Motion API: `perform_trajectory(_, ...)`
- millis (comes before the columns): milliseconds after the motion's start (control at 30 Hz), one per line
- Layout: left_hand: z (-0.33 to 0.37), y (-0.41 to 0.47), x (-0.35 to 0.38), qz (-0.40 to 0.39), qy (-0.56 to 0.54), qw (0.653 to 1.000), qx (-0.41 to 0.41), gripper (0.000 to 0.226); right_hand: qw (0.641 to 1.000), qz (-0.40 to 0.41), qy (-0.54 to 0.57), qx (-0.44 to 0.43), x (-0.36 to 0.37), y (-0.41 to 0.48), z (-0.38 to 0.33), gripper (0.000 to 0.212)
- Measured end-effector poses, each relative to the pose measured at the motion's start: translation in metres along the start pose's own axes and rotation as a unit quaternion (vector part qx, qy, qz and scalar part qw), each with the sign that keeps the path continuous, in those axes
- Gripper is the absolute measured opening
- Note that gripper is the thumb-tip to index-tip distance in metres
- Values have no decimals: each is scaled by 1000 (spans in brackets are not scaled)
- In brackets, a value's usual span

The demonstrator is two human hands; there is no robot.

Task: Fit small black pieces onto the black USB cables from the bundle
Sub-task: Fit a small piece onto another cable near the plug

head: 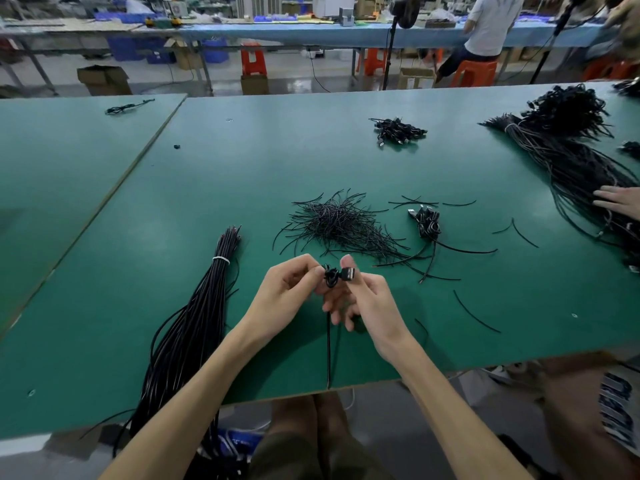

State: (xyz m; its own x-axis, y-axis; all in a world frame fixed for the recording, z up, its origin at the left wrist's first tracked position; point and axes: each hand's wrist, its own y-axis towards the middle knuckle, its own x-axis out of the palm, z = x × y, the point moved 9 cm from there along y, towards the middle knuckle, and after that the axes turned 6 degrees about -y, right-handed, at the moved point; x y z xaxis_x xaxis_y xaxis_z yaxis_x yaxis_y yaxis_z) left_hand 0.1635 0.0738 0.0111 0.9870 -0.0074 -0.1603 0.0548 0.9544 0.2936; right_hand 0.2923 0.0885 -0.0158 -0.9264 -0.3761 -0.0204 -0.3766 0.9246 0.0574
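The work sat between the two hands, held just above the green-topped work table point(242, 188). The left hand point(294, 289) had its fingers curled, and its thumb and forefinger pinched a small black piece point(330, 277), a looped clump too small to make out in detail. The right hand point(369, 301) pinched the squarish plug end of a thin black USB cable point(348, 273) between thumb and forefinger, while its other fingers hung loosely below and held nothing. The piece touched the plug on the plug's left side, so joining them looked like a short sideways push of one hand toward the other. From the hands the cable's length ran straight back toward the person, lay along the table and dropped over its near edge. The tied bundle of long black cables point(194, 323), cinched with a white band, lay well to the left of the left hand. Its long axis ran from the near edge away across the table, so the left hand was the nearer one for drawing the next cable. A loose heap of short black strands point(339, 223) lay just beyond both hands, and a small coiled black cable point(427, 221) lay to its right, nearer the right hand. At the far right edge another person's hand point(620, 202) rested on a large sheaf of black cables point(571, 161).
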Motion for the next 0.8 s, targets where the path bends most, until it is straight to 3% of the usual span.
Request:
perform_trajectory(233,-2,0,0,2,-12,1000,-11,26,998,26,-45,-20,-7,0,-1,50)
perform_trajectory(400,-2,1,-2,16,-8,1000,-18,27,995,51,-66,-59,-10,-3,-7,10)
perform_trajectory(433,-3,1,-2,18,-10,999,-25,28,994,56,-70,-59,-10,-2,-6,8)
perform_trajectory(533,-8,0,-4,22,-29,998,-44,30,993,60,-90,-53,-11,-1,-3,32)
perform_trajectory(800,-16,-1,3,-1,-79,994,-79,32,979,96,-131,-119,-14,-2,-12,30)
